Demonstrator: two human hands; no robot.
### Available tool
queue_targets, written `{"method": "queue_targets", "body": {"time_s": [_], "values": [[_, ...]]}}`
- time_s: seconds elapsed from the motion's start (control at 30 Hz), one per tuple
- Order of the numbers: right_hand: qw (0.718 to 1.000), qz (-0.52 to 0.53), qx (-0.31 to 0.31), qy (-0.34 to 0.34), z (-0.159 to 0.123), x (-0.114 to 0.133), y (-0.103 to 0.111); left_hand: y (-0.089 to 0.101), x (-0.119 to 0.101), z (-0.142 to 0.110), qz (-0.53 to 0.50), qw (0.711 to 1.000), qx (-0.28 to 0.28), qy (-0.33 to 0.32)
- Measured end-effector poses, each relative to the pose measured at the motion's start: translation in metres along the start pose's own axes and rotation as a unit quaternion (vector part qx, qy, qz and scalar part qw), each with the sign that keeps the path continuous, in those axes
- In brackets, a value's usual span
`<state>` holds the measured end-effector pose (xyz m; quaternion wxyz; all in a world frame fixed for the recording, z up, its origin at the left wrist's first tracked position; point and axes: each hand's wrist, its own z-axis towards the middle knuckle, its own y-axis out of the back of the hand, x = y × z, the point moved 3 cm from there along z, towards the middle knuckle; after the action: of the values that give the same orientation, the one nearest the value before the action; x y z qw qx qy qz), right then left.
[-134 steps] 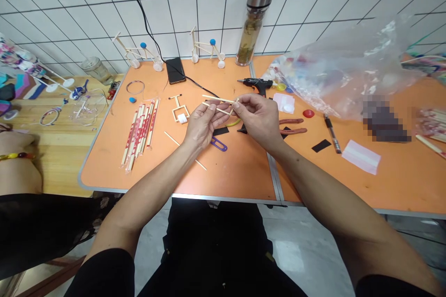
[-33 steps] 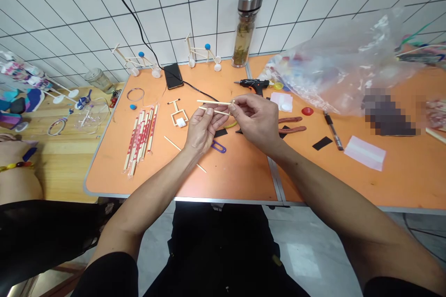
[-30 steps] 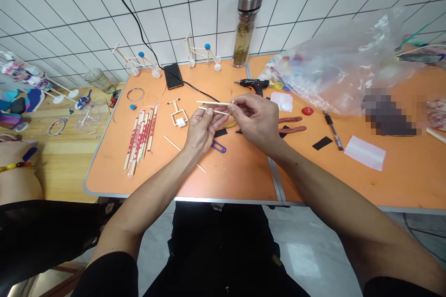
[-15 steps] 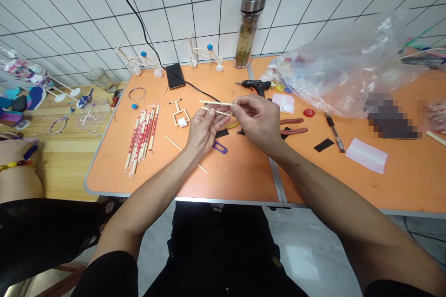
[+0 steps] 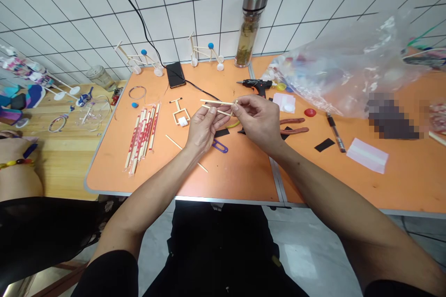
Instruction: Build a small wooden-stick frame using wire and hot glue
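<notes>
Over the orange table (image 5: 237,176) both my hands hold a small frame of thin wooden sticks (image 5: 216,102). My left hand (image 5: 204,126) pinches the lower stick from below. My right hand (image 5: 258,118) pinches the frame's right end, where the sticks meet. Two sticks run leftward, roughly parallel, above my left fingers. Under my hands lie a purple clip (image 5: 219,146), a black strip (image 5: 220,132) and a loose stick (image 5: 186,153).
Wrapped chopstick packs (image 5: 142,137) and a small stick assembly (image 5: 180,113) lie left. A glue gun (image 5: 256,84), red pliers (image 5: 292,126), a pen (image 5: 335,125), a phone (image 5: 175,74), a tea bottle (image 5: 251,25) and a big plastic bag (image 5: 344,72) are around. Another person's arm (image 5: 16,171) is at far left.
My hands and the stick frame have stayed almost still; only the camera view shifted slightly.
</notes>
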<state>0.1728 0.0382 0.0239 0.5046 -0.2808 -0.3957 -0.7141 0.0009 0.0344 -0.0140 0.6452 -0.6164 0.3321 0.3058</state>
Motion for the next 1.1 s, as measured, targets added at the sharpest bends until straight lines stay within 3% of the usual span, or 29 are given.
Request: {"method": "queue_targets", "body": {"time_s": [0.4, 1.1], "values": [[0.999, 0.033, 0.007, -0.031, 0.0008, -0.0007, -0.0013, 0.002, -0.0017, 0.0, 0.028, 0.999, 0.02, -0.014], [0.996, 0.07, 0.008, -0.047, 0.0, -0.001, -0.0038, -0.0051, -0.0087, -0.0032, 0.048, 0.998, -0.031, 0.028]]}}
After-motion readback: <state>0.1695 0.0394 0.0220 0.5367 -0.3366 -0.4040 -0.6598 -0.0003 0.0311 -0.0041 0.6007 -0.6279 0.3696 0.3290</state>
